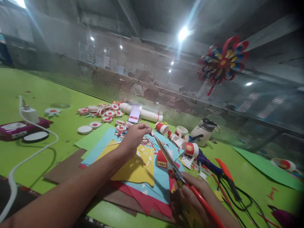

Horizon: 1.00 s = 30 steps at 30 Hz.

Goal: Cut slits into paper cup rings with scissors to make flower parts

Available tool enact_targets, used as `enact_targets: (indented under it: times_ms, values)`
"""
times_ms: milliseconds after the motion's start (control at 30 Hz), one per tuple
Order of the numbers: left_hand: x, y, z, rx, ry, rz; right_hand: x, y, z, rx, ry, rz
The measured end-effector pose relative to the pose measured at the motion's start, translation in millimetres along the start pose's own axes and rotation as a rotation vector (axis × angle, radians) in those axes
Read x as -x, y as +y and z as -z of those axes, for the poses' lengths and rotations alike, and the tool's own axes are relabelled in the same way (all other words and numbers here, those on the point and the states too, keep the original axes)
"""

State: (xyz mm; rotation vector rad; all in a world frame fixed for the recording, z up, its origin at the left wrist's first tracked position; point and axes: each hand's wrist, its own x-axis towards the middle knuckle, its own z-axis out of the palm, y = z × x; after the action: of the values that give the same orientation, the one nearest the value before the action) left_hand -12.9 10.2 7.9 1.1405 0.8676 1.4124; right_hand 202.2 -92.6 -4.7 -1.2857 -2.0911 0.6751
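Two bare hands are working over a green table (35, 91), seen from the single head-worn view. Taking the yellow paper sheet (136, 169) as the landmark, the left hand (136, 134) is reaching out just beyond its far edge, fingers curled with the fingertips pinched together; whether anything small is sitting between them is too hard to tell. The right hand (193, 194) is sitting just right of the yellow sheet's near corner, closed around the red handles of a pair of scissors (177, 169), whose blades are pointing up and away over the sheet's right edge. Under the yellow sheet, blue paper (161, 182) and red paper (147, 201) are lying stacked. A small red paper house (161, 160) is standing just right of the yellow sheet. Beyond the sheet, a phone (135, 114) is leaning against a white tube (148, 115), with red-and-white paper discs (104, 112) lying to its left and red-and-white paper cups (162, 128) to its right. Far left of the sheet, a white cable (26, 160) is trailing across the table. High to the right, a paper pinwheel (223, 63) is hanging on the mesh screen (154, 72).
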Motion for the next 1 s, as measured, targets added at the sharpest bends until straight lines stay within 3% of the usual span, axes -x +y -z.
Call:
enact_targets:
  times_ms: [133, 333, 833, 1000]
  values:
    - [-0.8, -0.4, -0.1, -0.036, -0.013, 0.005, -3.1, 4.0, 0.1, 0.000, -0.107, -0.055]
    - [1.2, 1.4, -2.2, -0.071, -0.014, -0.011, -2.6, 5.7, -4.8, 0.006, -0.053, -0.048]
    - [2.6, 0.6, -5.5, -0.114, -0.006, 0.014, -4.2, 0.4, -2.5, -0.054, -0.155, -0.097]
    - [1.9, 0.3, -5.2, -0.101, -0.009, 0.023, -3.8, 2.1, -5.1, -0.040, -0.103, -0.100]
